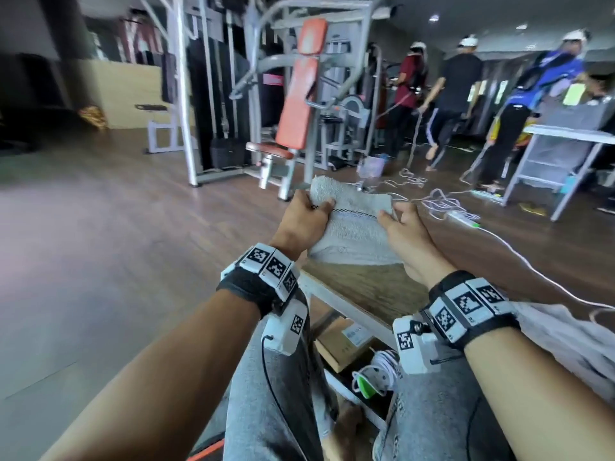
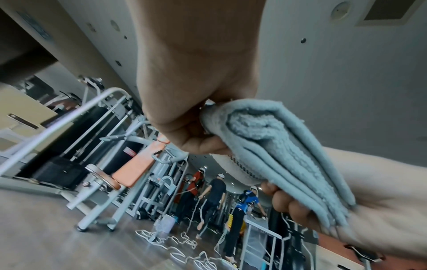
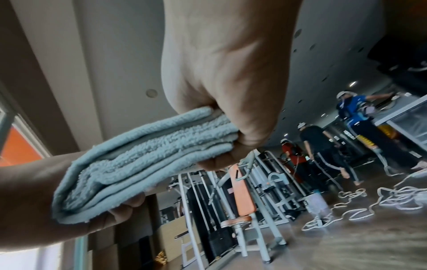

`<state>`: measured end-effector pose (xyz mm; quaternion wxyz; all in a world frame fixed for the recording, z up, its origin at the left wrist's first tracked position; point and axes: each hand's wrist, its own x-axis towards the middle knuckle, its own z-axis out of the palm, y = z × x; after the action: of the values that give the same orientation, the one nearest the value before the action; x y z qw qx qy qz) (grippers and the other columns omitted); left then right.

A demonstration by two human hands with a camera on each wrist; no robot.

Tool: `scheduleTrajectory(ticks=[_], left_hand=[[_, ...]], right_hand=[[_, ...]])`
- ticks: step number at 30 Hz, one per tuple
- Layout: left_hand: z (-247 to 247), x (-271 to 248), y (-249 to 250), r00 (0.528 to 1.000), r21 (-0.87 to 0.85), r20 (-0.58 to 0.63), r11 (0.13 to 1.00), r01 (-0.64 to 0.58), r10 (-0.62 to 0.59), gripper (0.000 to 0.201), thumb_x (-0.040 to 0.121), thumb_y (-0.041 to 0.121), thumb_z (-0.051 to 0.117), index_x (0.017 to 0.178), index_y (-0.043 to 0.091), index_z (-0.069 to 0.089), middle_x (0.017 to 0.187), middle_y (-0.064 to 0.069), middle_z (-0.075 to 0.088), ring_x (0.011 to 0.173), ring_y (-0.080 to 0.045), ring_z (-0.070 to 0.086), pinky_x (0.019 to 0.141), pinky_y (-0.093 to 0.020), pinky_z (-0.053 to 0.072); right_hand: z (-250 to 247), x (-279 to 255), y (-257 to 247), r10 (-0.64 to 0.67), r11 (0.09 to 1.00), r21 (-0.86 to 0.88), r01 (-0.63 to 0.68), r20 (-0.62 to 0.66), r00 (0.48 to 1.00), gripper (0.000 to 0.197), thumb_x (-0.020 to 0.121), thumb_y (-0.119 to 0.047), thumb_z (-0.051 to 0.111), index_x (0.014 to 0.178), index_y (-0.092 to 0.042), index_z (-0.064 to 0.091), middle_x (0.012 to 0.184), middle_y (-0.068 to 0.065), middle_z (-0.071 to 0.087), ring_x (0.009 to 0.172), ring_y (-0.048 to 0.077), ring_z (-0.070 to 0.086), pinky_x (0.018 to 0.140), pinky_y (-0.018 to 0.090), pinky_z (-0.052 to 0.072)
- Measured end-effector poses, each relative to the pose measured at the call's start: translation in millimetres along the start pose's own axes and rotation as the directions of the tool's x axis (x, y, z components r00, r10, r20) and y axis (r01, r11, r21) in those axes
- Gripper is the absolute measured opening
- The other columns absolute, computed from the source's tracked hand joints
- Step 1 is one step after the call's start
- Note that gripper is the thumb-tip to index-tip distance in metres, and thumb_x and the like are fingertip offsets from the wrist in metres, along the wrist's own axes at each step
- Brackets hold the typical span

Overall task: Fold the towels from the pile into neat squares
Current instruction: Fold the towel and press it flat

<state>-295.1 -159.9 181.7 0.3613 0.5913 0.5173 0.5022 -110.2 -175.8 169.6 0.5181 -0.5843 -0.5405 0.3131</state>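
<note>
Presently: one towel (image 1: 354, 224), grey, folded into several layers, held in the air ahead of the knees. Long axis runs left to right between the hands. Left hand (image 1: 304, 221) grips the left end; right hand (image 1: 404, 234) grips the right end. Both equally near; surface (image 1: 376, 287) lies below.

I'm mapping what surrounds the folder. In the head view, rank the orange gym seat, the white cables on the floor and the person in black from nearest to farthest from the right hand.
1. White cables, just right of the right hand.
2. Orange gym seat, ahead and left.
3. Person in black, far back right.
</note>
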Motion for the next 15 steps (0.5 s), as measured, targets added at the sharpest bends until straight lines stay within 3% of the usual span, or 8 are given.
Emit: scheduleTrajectory(ticks=[2,6,7,9,11,15], left_hand=[[-17,-3,2,0.997,0.034,-0.073,0.999,0.001,0.002,0.032,0.095,0.036,0.061,0.112,0.012,0.049,0.092,0.005,0.060,0.087,-0.013,0.060,0.067,-0.020,0.047],[-47,-4,-7,0.981,0.089,-0.191,0.995,0.054,-0.036,0.029,0.093,0.036,0.064,0.103,0.014,0.048,0.084,0.008,0.057,0.077,-0.007,0.058,0.059,-0.007,0.043],[-53,-7,-10,0.975,0.097,-0.216,0.992,0.078,-0.056,0.031,0.091,0.037,0.066,0.101,0.013,0.049,0.083,0.006,0.059,0.078,-0.009,0.060,0.060,-0.010,0.046],[-64,-8,-21,0.961,0.104,-0.249,0.983,0.149,-0.119,0.038,0.084,0.043,0.071,0.099,0.012,0.054,0.089,-0.001,0.066,0.088,-0.021,0.066,0.073,-0.027,0.054],[-74,-13,-35,0.936,0.113,-0.289,0.963,0.243,-0.202,0.047,0.079,0.048,0.072,0.106,0.013,0.055,0.098,-0.004,0.067,0.093,-0.024,0.066,0.081,-0.034,0.055],[-101,-30,-73,0.882,0.072,-0.341,0.927,0.369,-0.325,0.060,0.074,0.047,0.070,0.115,0.009,0.048,0.108,-0.011,0.066,0.094,-0.024,0.066,0.088,-0.041,0.057]], right_hand=[[18,2,-4,-0.006,1.000,0.026,0.005,0.047,0.999,0.029,0.105,-0.028,0.050,0.129,-0.015,0.040,0.120,-0.004,0.056,0.107,0.011,0.051,0.077,0.023,0.039],[53,2,-10,-0.002,0.999,0.050,-0.005,0.128,0.992,0.035,0.104,-0.028,0.051,0.134,-0.015,0.039,0.120,-0.001,0.052,0.106,0.013,0.049,0.074,0.023,0.036],[61,2,-10,0.002,0.998,0.056,-0.010,0.147,0.989,0.036,0.104,-0.028,0.052,0.135,-0.015,0.038,0.116,-0.003,0.051,0.103,0.011,0.048,0.075,0.024,0.035],[78,3,-6,0.002,0.998,0.055,-0.012,0.186,0.983,0.031,0.103,-0.025,0.053,0.130,-0.015,0.040,0.103,-0.006,0.049,0.090,0.006,0.047,0.071,0.024,0.037],[96,2,-1,0.034,0.999,0.026,-0.041,0.238,0.971,0.027,0.100,-0.022,0.054,0.123,-0.017,0.041,0.097,-0.006,0.048,0.080,0.005,0.046,0.068,0.027,0.038],[134,-6,12,0.167,0.986,-0.053,-0.159,0.378,0.911,0.041,0.091,-0.019,0.059,0.127,-0.014,0.040,0.109,0.003,0.051,0.098,0.020,0.052,0.071,0.031,0.039]])
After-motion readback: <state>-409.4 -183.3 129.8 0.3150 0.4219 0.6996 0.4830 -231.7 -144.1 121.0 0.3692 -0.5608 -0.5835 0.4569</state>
